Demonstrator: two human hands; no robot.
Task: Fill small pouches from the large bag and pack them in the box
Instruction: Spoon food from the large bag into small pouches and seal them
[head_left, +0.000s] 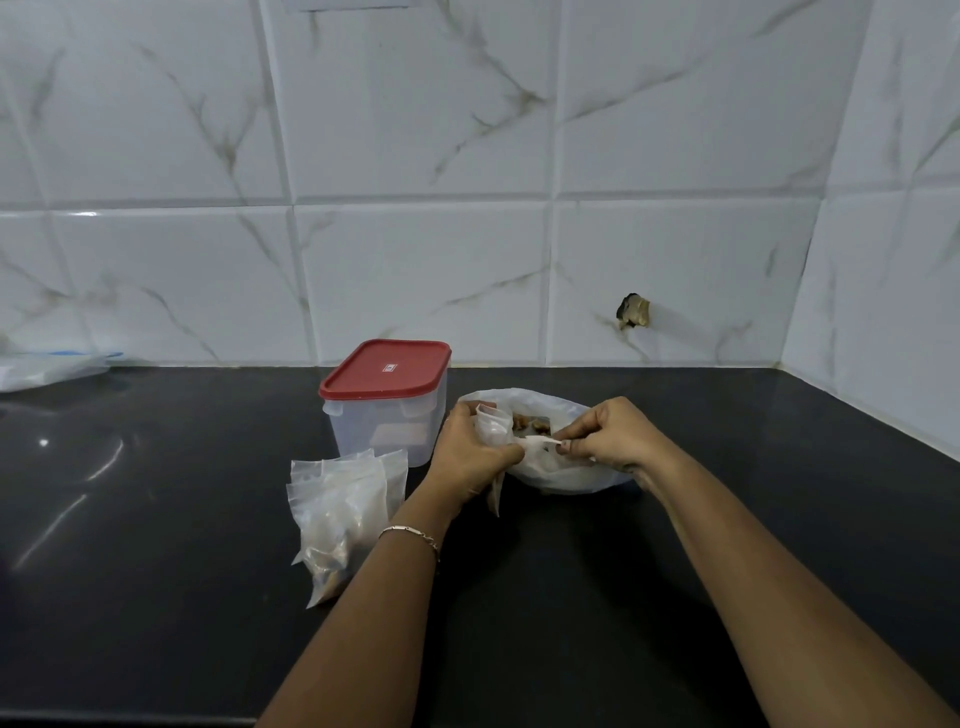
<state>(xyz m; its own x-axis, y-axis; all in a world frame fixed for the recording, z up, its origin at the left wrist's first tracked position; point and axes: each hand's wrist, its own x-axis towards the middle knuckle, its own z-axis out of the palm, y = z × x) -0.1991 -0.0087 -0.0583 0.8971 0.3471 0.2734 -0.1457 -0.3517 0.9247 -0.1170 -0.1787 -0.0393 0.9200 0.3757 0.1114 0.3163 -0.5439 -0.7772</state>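
Black counter (156, 519) carries all. Clear box (384, 415) w/ red lid (384, 369) on stands toward the back. Just R of the box lies the large bag (561, 475), mouth open, brown bits inside. Stack of pouches (337, 499) lies in front of the box. L hand (470, 452) grips a small pouch (493, 423) at the bag's mouth, beside the box; R hand (608, 436) pinches the bag's rim.

Black countertop (156, 519), white veined wall tiles (415, 130), chipped hole in tile (632, 312), plastic far left (47, 366)
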